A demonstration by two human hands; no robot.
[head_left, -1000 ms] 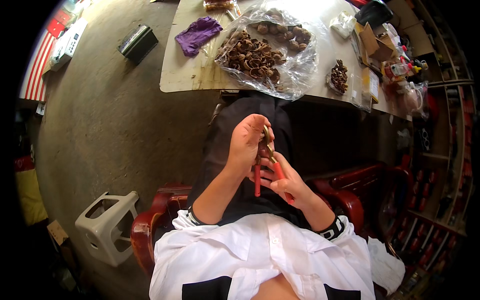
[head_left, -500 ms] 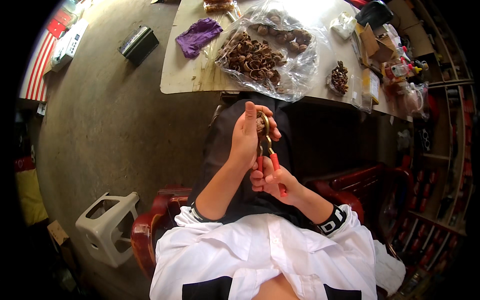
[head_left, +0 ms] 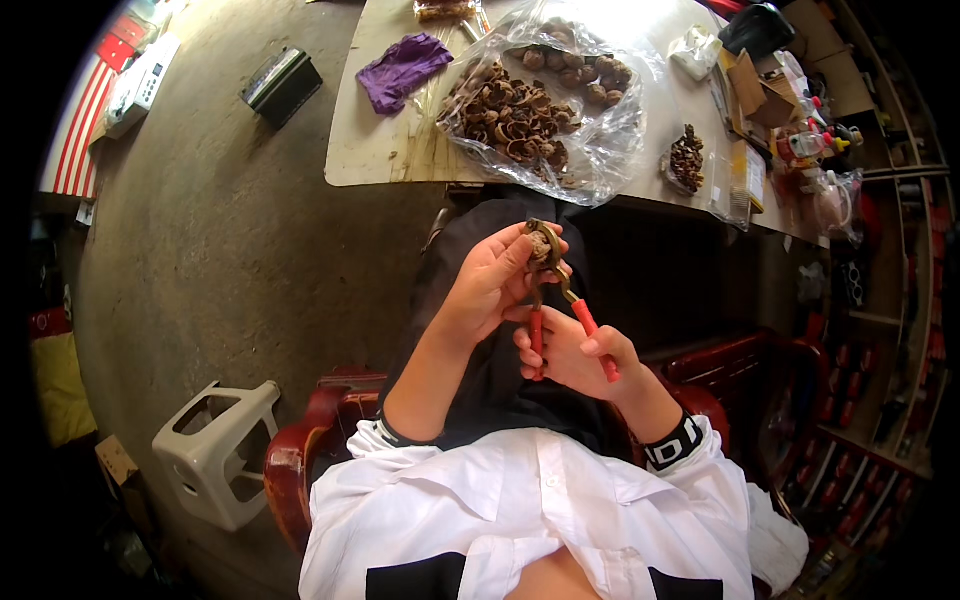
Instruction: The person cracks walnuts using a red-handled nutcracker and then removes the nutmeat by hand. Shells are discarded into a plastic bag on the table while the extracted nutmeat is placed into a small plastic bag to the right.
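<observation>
Over my lap, my left hand (head_left: 487, 275) is closed, thumb and fingers pinching a brown walnut (head_left: 541, 247) that sits between the brass-coloured jaws of a nutcracker (head_left: 568, 288). My right hand (head_left: 575, 358) grips the nutcracker's two red handles from below, and they stand spread apart. Part of the jaws is hidden by the left fingers. On the table ahead, a clear plastic bag (head_left: 612, 150) lies spread with a heap of broken walnut shells (head_left: 510, 115) at left and several whole walnuts (head_left: 590, 72) at upper right.
A purple cloth (head_left: 402, 72) lies on the table (head_left: 390, 150), left of the bag. Dark pieces in a small bag (head_left: 686, 162), a white bag (head_left: 693, 50) and bottles (head_left: 805, 143) are at right. A beige stool (head_left: 200, 470) and dark box (head_left: 283, 85) stand on the floor; a red armchair (head_left: 290, 470) surrounds me.
The nutcracker handles have spread wider in my right hand. My left thumb has come down from upright onto the walnut, and the jaws have shifted slightly to the right.
</observation>
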